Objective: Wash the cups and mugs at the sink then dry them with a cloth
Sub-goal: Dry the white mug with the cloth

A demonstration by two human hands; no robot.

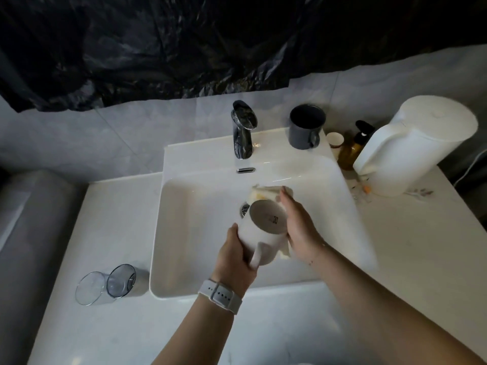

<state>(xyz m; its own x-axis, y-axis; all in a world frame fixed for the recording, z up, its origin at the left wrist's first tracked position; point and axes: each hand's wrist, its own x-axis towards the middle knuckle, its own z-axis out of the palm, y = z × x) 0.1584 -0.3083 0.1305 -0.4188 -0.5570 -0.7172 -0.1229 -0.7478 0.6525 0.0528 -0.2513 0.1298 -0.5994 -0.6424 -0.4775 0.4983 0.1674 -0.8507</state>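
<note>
1. Mug (264,229), white, was held over the sink (200,233) basin, tipped so its flat base faced up toward the camera and its mouth pointed down and away; its long axis ran roughly from the near left to the far right of the basin, with the handle hanging on the near side.
2. Left hand (235,255) gripped the mug from the near left, fingers curled round the body just beside the handle.
3. Right hand (300,230) lay against the mug's right side, pressing a pale cloth (266,192) to it; the cloth bunched out beyond the mug toward the tap (243,130), and the fingers probably curled into it, though blur hid the exact hold.
4. Judged from this, the wiping was under way on the right wall, so the left hand would need to turn the mug about its long axis to bring the handle side round to the cloth.
5. Grey mug (307,126) stood upright on the sink's back ledge, right of the tap, and two clear glasses (105,284) stood on the surface (434,246) to the left of the basin, well apart from both hands
</note>
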